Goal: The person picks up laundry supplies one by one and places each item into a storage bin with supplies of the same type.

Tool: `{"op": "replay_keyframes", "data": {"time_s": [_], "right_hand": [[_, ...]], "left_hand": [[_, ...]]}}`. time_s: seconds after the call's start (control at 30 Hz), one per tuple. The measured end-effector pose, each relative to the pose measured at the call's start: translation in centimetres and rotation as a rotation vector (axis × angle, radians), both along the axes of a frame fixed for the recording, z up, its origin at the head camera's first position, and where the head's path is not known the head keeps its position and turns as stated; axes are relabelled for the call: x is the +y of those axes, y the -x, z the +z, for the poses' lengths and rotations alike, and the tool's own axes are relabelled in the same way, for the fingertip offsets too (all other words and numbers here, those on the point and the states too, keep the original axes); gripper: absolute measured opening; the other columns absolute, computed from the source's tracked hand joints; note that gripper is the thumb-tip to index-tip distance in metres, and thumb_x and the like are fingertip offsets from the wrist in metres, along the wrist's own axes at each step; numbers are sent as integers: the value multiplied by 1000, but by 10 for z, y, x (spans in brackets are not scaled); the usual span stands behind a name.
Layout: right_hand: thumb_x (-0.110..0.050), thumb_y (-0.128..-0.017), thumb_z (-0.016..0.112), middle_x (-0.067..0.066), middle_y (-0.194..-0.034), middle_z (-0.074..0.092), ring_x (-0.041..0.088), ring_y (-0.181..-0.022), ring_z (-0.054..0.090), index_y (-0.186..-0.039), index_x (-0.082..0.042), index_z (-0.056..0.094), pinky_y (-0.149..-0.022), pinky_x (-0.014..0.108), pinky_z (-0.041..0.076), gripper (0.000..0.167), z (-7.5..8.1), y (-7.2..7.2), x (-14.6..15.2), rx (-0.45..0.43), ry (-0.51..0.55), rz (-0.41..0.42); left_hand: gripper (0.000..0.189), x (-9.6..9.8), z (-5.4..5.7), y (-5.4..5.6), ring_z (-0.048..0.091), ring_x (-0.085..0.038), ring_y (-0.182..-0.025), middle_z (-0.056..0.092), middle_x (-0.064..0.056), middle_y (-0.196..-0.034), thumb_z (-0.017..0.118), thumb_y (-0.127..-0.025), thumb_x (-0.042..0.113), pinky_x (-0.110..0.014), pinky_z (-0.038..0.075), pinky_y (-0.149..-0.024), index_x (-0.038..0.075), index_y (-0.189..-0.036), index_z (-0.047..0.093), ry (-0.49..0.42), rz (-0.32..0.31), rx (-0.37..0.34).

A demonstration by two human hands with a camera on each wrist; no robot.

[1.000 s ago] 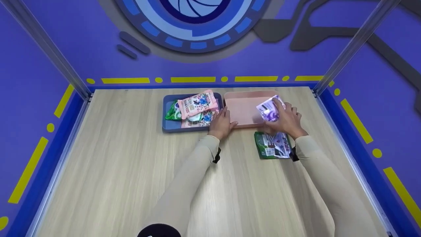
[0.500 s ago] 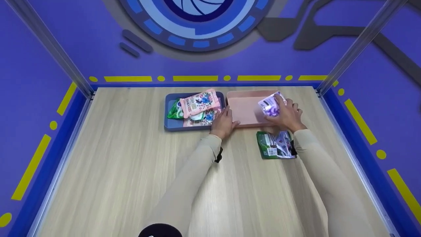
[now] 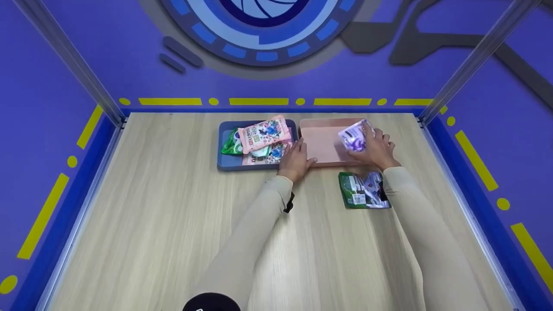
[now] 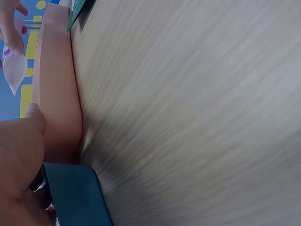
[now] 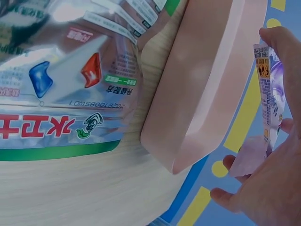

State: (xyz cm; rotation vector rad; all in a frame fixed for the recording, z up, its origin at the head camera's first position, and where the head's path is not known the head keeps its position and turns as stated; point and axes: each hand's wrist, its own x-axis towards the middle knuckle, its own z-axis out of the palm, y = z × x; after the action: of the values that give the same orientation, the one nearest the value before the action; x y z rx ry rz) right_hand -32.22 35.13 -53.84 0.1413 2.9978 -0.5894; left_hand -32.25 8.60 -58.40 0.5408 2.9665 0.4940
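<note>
My right hand (image 3: 375,149) grips a purple and white pouch (image 3: 353,136) by its right side, above the right part of the pink tray (image 3: 319,142). In the right wrist view that pouch (image 5: 269,94) stands edge-on between thumb and fingers. My left hand (image 3: 295,162) rests where the pink tray meets the blue tray (image 3: 229,163), its thumb touching the pink rim in the left wrist view. Inside the blue tray, a pink floral packet (image 3: 264,134) lies over a green packet (image 3: 232,144) and another floral packet (image 3: 259,160); the left hand partly covers the pile.
A green and silver pouch (image 3: 363,192) lies flat on the wooden table (image 3: 173,207), just in front of the pink tray and partly under the right wrist. Behind both trays stands a blue-purple wall (image 3: 259,88) with yellow marks. Side walls close off left and right.
The purple and white pouch has risen slightly in my right hand. My left hand keeps its place at the trays. The head view has shifted a little.
</note>
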Motion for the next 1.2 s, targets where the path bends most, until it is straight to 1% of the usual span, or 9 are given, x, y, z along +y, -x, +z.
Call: {"op": "replay_keyframes", "data": {"time_s": [0.17,0.27,0.37,0.53,0.73,0.87,1.0,1.1,1.2], "right_hand": [[-49,-85,79,32,-161,16,54,-139,22,-167,-25,-1,-114,74,15,117,-4,6,-3,-31,16,5],[-49,-85,80,31,-162,15,53,-138,22,-166,-28,-2,-114,74,16,117,-7,10,-4,-55,42,4],[-49,-84,80,29,-162,15,52,-137,22,-166,-29,-2,-114,74,17,118,-8,13,-4,-58,61,9],[-50,-83,82,28,-163,14,51,-138,22,-166,-30,-2,-115,74,17,119,-10,18,-7,-56,72,10],[-49,-83,81,29,-164,10,53,-139,19,-166,-25,-3,-115,74,16,120,-11,23,-6,-61,89,30],[-49,-85,80,29,-165,7,53,-139,19,-166,-25,-4,-113,76,19,120,-12,25,-3,-79,104,34],[-49,-86,79,30,-164,9,53,-137,22,-166,-23,-5,-110,76,25,120,-13,29,1,-91,97,43],[-48,-86,80,31,-163,11,53,-135,23,-167,-22,-3,-109,76,27,119,-14,30,3,-90,91,46],[-48,-85,80,30,-164,10,54,-134,23,-167,-25,-2,-107,79,28,118,-16,30,4,-120,86,33]], "left_hand": [[67,-1,0,1,32,-30,-152,30,-13,-167,53,-104,51,-41,17,-126,2,-150,44,12,11,1],[68,-1,1,2,31,-29,-152,29,-13,-167,53,-104,51,-40,16,-127,3,-151,43,19,15,-12],[68,-1,2,2,29,-29,-153,28,-12,-168,53,-104,51,-40,15,-127,4,-152,42,17,20,-23],[68,1,4,2,32,-29,-152,29,-12,-167,54,-103,52,-39,16,-126,4,-150,44,12,18,-5],[66,1,4,3,34,-29,-151,32,-13,-166,54,-103,52,-40,18,-126,4,-147,47,35,10,25],[66,1,4,4,33,-29,-151,31,-12,-167,55,-103,52,-39,17,-126,3,-146,47,26,12,6],[65,2,3,4,33,-28,-151,30,-11,-167,55,-102,53,-38,17,-126,4,-145,48,22,18,-2],[65,1,1,3,35,-29,-151,32,-12,-166,56,-102,53,-39,18,-126,4,-144,50,10,20,12],[65,0,-2,2,36,-29,-150,34,-13,-165,57,-101,53,-40,19,-126,3,-143,51,-3,22,24]]}}
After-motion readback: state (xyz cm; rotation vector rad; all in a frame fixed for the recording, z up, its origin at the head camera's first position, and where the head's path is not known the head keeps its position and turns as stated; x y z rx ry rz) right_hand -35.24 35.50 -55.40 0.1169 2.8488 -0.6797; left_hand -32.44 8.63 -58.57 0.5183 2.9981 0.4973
